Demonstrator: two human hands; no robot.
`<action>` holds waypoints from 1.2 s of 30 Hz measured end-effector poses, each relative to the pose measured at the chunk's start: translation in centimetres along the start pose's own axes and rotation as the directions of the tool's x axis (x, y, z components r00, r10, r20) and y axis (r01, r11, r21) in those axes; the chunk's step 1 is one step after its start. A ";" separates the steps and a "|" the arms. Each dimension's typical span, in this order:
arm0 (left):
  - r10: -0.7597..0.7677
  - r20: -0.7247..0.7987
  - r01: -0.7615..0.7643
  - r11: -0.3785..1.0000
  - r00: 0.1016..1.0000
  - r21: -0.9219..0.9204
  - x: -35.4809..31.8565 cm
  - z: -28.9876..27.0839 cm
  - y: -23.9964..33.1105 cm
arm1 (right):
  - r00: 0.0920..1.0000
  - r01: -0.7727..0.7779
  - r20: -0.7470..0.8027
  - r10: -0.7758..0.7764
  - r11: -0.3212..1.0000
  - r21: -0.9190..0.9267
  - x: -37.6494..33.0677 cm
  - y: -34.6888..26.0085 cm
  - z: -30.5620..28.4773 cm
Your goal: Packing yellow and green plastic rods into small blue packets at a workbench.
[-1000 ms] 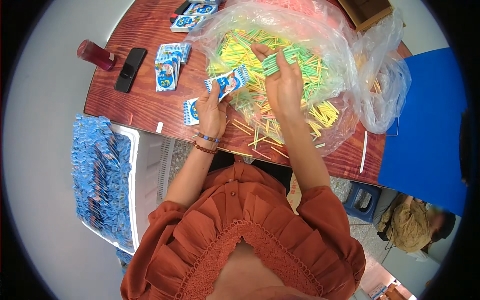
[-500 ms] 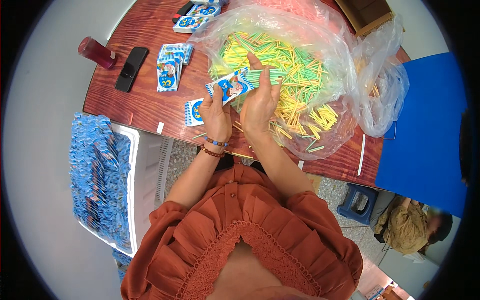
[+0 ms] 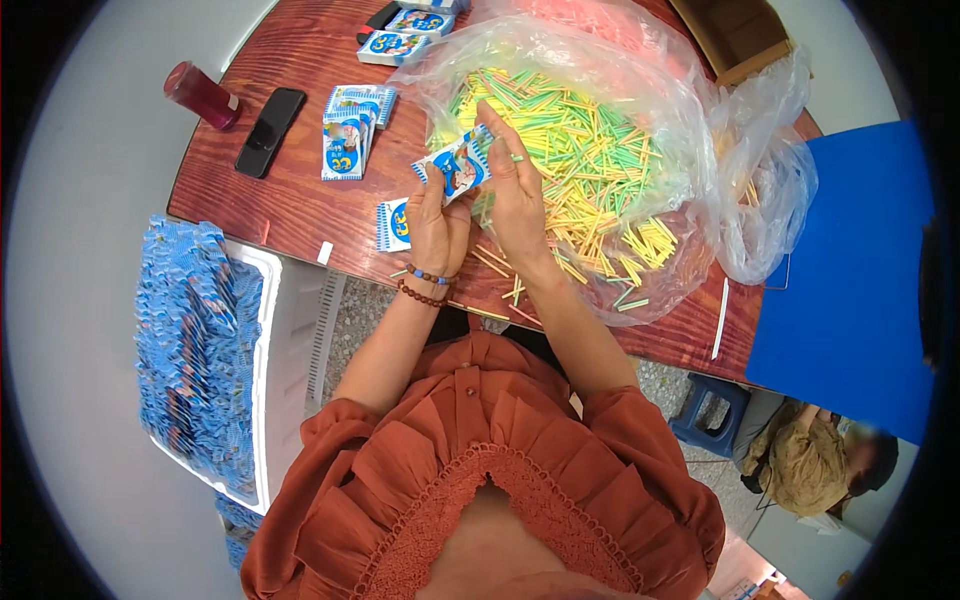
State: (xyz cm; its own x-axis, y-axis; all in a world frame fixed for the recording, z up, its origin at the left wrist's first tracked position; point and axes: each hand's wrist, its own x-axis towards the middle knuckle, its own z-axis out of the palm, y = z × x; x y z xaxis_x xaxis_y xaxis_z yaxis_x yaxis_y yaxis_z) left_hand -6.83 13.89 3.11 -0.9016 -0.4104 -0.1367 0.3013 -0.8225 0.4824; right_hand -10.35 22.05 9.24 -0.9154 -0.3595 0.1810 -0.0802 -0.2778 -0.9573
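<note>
A: Furniture?
B: Table (image 3: 300,208), red-brown, streaked wood grain, curved edge at left. Dark blue stool (image 3: 738,408) on the right, low, with an opening in it.
A: Underfoot?
B: Speckled grey floor (image 3: 352,318), seen in gaps below the table edge.
A: Sides?
B: Left, plain pale grey surface (image 3: 75,300), wall or floor, can't tell. Right, broad flat blue panel (image 3: 835,270).
A: Light?
B: Bright, fairly even.

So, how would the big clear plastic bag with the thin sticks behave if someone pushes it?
The bag would probably fold rather than stand stiff: its thin film is wrinkled. The sticks would likely slide and may spill, since they lie loose in a heap, some on the table.
</note>
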 end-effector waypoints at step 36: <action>0.550 -0.275 -0.358 0.774 0.789 0.522 2.1 -9.7 10.4 | 0.886 0.210 0.365 0.288 0.452 -0.867 11.4 6.3 10.2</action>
State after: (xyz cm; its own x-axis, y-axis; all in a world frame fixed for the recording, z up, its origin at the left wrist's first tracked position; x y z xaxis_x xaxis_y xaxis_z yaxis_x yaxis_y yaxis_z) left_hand -2.60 0.62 -0.55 -0.4606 -0.8840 -0.0804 0.3939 -0.2848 0.8739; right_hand -17.26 7.17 7.54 -0.6898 -0.7232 -0.0329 -0.5709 0.5713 -0.5896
